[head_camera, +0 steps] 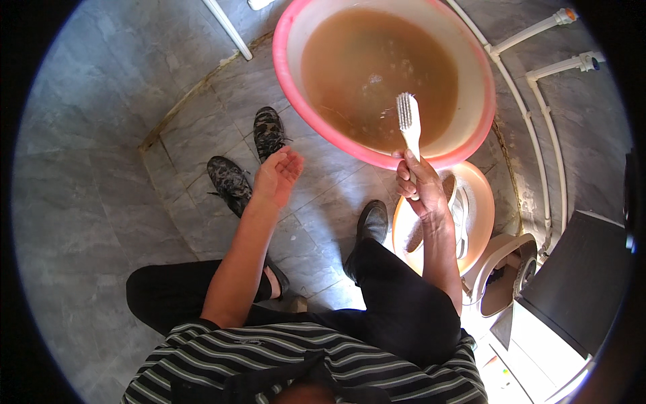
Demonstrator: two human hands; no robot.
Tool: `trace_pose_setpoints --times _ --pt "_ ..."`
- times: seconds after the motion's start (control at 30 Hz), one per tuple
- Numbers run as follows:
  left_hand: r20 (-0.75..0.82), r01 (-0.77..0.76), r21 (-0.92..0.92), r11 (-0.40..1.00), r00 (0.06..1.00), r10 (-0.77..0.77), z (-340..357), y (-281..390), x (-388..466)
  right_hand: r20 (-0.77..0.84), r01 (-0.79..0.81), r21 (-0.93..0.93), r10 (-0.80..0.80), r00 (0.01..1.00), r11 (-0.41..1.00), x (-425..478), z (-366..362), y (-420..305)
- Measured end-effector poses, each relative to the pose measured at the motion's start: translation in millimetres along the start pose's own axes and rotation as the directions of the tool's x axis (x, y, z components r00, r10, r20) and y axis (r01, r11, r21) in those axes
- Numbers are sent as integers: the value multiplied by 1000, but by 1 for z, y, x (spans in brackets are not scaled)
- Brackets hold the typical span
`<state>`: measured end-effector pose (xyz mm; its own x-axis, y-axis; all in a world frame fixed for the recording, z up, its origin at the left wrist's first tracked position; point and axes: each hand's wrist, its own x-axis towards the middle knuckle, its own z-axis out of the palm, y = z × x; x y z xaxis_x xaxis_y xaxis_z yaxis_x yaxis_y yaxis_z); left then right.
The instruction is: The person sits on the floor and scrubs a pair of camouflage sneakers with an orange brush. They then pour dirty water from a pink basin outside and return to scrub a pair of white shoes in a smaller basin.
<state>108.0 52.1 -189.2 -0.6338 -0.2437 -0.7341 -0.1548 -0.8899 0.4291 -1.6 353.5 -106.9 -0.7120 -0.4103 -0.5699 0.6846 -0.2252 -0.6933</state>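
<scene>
My right hand grips the handle of a white scrubbing brush. The brush points away from me, over the near part of a large basin with a pink rim, and its bristles show. Murky brown water with some bubbles fills much of that basin. My left hand is empty, palm up, fingers slightly curled and apart, above the floor. Close by it are two camouflage lace-up shoes, standing on the tiles. Beneath my right forearm, an orange basin holds white and brown footwear parts, partly hidden.
White pipes run along the right wall, and another pipe comes down at the upper left. A beige plastic container and a dark-topped cabinet stand at right. My black shoe rests near the orange basin.
</scene>
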Motion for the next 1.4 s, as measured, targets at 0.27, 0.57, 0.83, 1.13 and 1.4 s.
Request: trace_pose_setpoints --times 0.27,0.57,0.83,1.13,1.4 --pt "-201 1 72 997 979 13 -52 -20 8 -133 82 -242 -117 984 967 3 8 12" --pt "-318 -139 -157 978 945 83 -82 -40 48 -67 61 -187 -75 995 980 -1 19 16" --pt "-447 -107 -291 951 894 -36 -87 -35 128 -33 60 -152 -66 997 987 -3 23 23" --pt "-257 -177 -661 729 966 1 -58 -26 126 99 113 -325 -85 992 939 -5 33 24" --pt "-218 -358 -668 652 932 288 -75 -22 136 257 230 -764 -43 965 603 8 101 25"
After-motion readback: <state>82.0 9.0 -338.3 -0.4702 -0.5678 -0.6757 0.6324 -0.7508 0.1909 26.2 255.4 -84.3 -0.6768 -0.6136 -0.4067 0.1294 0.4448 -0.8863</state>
